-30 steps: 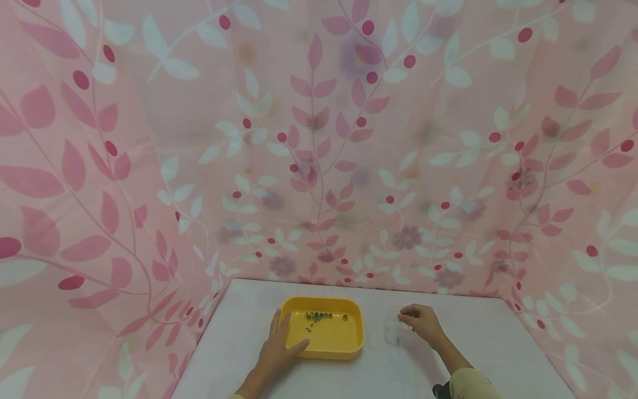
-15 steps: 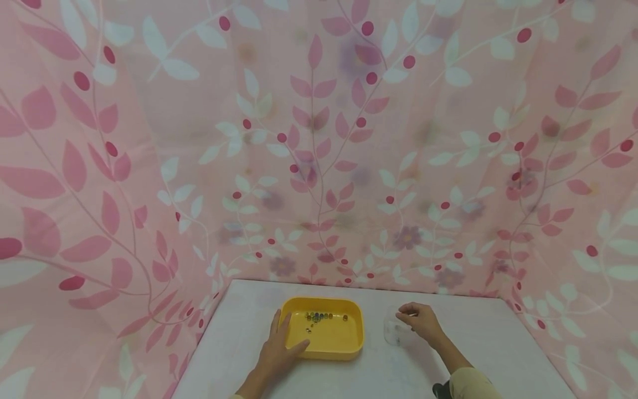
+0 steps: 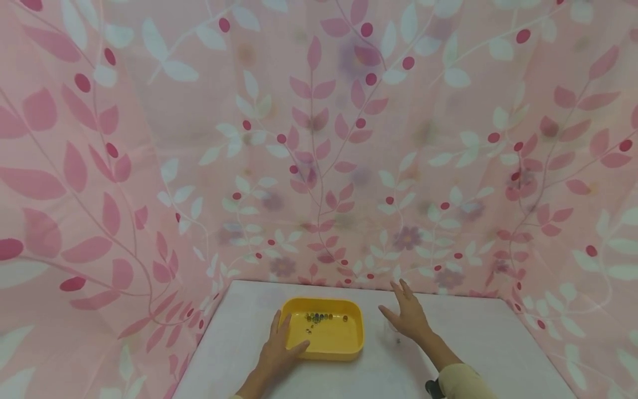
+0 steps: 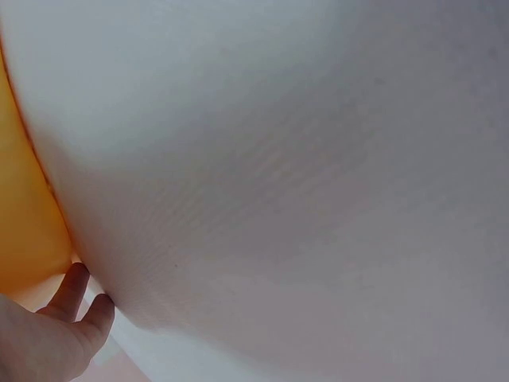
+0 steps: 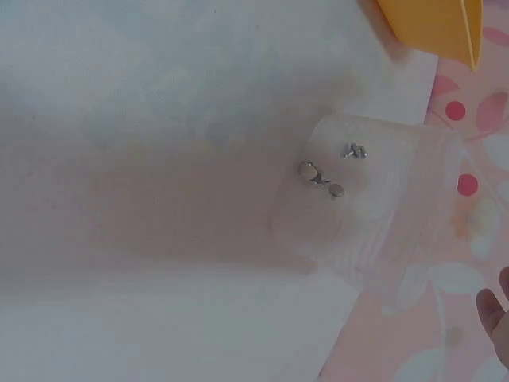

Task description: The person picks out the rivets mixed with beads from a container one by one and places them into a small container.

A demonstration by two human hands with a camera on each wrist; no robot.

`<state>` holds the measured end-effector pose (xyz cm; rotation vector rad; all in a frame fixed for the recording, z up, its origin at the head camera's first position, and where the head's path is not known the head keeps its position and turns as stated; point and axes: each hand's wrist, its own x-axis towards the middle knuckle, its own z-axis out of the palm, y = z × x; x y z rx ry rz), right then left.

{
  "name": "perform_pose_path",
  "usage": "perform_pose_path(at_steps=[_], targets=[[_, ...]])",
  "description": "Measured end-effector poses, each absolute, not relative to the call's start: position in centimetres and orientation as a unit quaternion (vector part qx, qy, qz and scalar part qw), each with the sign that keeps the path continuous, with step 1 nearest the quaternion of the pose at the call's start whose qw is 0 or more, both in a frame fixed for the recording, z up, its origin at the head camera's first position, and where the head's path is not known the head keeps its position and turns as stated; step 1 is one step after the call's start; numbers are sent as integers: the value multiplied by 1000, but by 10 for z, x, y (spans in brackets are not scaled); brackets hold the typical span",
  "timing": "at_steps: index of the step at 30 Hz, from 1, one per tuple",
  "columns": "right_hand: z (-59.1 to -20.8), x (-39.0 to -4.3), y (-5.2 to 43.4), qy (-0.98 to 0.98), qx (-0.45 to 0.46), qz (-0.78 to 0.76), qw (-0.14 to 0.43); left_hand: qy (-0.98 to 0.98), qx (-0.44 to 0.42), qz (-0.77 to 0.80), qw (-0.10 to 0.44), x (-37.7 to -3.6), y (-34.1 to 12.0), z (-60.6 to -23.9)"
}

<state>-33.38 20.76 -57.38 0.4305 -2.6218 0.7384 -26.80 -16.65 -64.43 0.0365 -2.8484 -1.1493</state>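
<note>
A yellow tray (image 3: 339, 341) holds several small round beads (image 3: 321, 316), mostly in a row and cluster toward its far side. My left hand (image 3: 280, 346) rests at the tray's left side, fingers extended along the wall and thumb over the near rim. To the tray's right stands a small clear plastic container (image 5: 370, 215). Small silver pieces lie in it, among them a ring-shaped one (image 5: 308, 171) and a twisted one (image 5: 355, 151). Over the container my right hand (image 3: 410, 317) is raised with fingers spread and nothing between them, partly covering it in the head view.
White cloth covers the table (image 3: 239, 316). A pink leaf-patterned curtain (image 3: 319, 166) hangs behind the table and along both sides. A dark band (image 3: 435, 389) shows at the right wrist by the sleeve.
The right hand's fingers, pinched together at the clear container earlier, have spread apart, and the hand has risen away from it. The left hand and the tray stay in place.
</note>
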Motion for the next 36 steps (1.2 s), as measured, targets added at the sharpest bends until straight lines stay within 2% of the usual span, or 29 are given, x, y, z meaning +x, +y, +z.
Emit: perform_pose_path(at_steps=[9, 22, 36], targets=[[-569, -339, 181, -961, 137, 170, 171, -928, 1, -369, 54, -268, -167, -641], [-576, -340, 168, -972, 133, 111, 157, -928, 13, -371, 42, -270, -166, -641], [-584, -341, 159, -965, 152, 111, 182, -929, 7, -368, 37, -266, -165, -641]])
